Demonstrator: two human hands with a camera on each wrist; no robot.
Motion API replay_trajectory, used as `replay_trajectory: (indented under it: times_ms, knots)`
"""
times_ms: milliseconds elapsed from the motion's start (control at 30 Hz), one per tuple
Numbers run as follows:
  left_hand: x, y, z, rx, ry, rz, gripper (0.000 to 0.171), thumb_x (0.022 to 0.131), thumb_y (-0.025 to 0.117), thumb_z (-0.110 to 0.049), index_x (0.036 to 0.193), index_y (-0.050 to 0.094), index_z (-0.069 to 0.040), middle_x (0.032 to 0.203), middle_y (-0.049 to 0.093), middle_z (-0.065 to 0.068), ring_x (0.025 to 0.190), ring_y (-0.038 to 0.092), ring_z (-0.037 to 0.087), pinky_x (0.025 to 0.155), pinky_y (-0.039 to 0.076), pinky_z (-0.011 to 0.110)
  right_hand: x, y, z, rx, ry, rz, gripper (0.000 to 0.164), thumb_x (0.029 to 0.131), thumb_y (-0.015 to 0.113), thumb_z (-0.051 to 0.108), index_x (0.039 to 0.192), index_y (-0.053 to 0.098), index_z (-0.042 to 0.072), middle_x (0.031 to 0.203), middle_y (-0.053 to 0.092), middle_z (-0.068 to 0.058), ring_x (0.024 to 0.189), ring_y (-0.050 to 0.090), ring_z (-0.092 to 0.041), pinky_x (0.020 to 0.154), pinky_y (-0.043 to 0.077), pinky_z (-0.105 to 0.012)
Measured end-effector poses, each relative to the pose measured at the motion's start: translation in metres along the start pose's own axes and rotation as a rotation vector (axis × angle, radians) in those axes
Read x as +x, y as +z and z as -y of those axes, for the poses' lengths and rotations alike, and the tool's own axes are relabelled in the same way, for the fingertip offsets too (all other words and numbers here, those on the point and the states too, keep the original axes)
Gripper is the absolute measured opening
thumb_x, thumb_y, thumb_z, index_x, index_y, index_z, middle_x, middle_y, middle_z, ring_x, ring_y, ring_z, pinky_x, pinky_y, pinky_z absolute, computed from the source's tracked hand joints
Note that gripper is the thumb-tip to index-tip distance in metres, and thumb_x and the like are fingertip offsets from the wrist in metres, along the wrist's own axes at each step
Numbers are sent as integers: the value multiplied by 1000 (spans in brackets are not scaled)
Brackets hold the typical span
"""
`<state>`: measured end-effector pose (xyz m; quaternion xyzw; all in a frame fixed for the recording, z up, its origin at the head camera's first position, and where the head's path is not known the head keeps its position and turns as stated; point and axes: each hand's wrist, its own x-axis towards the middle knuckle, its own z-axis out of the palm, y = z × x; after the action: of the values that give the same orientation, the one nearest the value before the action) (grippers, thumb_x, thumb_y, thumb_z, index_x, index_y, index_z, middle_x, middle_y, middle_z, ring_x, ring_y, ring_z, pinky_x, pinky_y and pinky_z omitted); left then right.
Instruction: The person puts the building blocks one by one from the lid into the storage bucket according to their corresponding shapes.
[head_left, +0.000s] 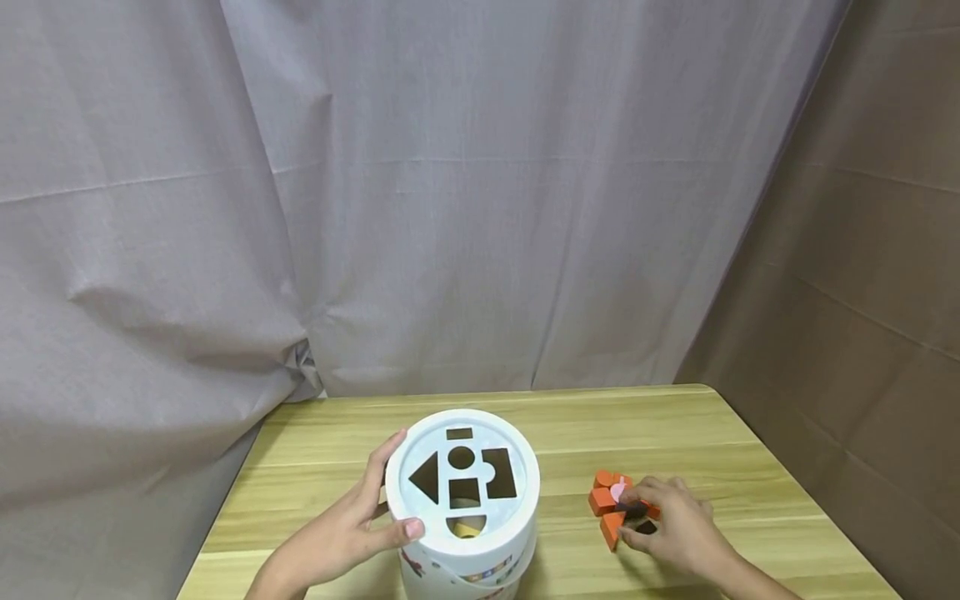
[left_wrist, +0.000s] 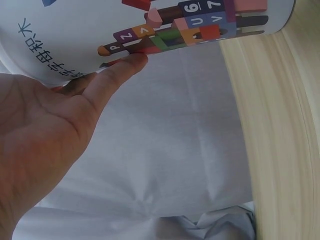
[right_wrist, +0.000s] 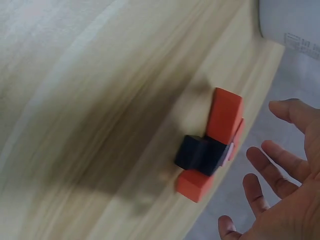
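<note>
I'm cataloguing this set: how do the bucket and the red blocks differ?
The bucket is far larger than any of the red blocks. The bucket is white with printed pictures, while the red blocks look plain. The left hand touches the bucket; the right hand is over the red blocks. Bucket and red blocks share the wooden table.

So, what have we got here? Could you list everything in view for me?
Bucket: one, white with colourful prints, on the table
Lid: one, pale with six dark cut-outs, atop the bucket
Yellow piece: one, yellow, seen through the half-round cut-out
Orange-red blocks: at least four, orange-red, right of the bucket
Pink piece: one, pink, among those blocks
Dark block: at least one, near-black, among them too
Table: one, yellowish wood-grain, underneath
Curtains: count unclear, grey, around the table
Left grip: one, bare, touching bucket and lid
Right grip: one, bare, at the blocks
</note>
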<state>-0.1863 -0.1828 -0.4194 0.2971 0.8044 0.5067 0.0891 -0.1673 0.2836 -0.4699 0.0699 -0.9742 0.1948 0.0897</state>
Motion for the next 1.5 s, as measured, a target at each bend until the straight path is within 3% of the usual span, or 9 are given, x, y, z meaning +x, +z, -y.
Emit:
replay_trajectory:
  times_ms: [167,533,733,1000,1233,1500]
  knots:
    - [-2,1,1,-3,-21,5,99,95,72,-29,161,-1,-42,171,8,1,143,44,26,113,44,37,-1,9,-4,-1,35,55,31,70,93,40,94,74,36,94,66,21,89,48,-12,73,37,-44]
    - [-1,1,0,-11,-30,6,99,96,72,-29,161,-2,-42,171,7,0,143,45,26,113,42,36,-2,20,-5,-8,48,61,35,67,93,42,95,73,34,100,64,18,93,49,-13,69,31,-37]
    - [0,1,0,-6,-19,6,99,96,72,-29,161,-3,-42,171,7,1,143,46,26,113,43,36,0,24,-6,-29,47,83,36,67,94,39,95,73,33,106,60,14,94,48,-14,67,32,-39]
    - [0,1,2,-2,-14,-6,101,95,73,-29,161,-2,-42,171,7,-2,143,45,26,114,43,37,1,24,-5,-35,76,120,32,68,93,36,91,70,39,101,57,17,101,51,-15,68,33,-38]
    - [1,0,2,6,6,-2,101,95,73,-27,161,-3,-40,171,7,2,143,46,29,112,44,36,1,26,-5,-46,91,110,34,67,93,46,89,67,39,99,59,18,104,52,-17,70,36,-39]
    - [0,0,-1,1,2,6,100,95,72,-28,161,-3,-40,171,8,2,144,44,29,112,43,37,1,29,-2,-59,83,106,33,69,91,50,90,68,40,97,61,19,103,53,-16,76,46,-53]
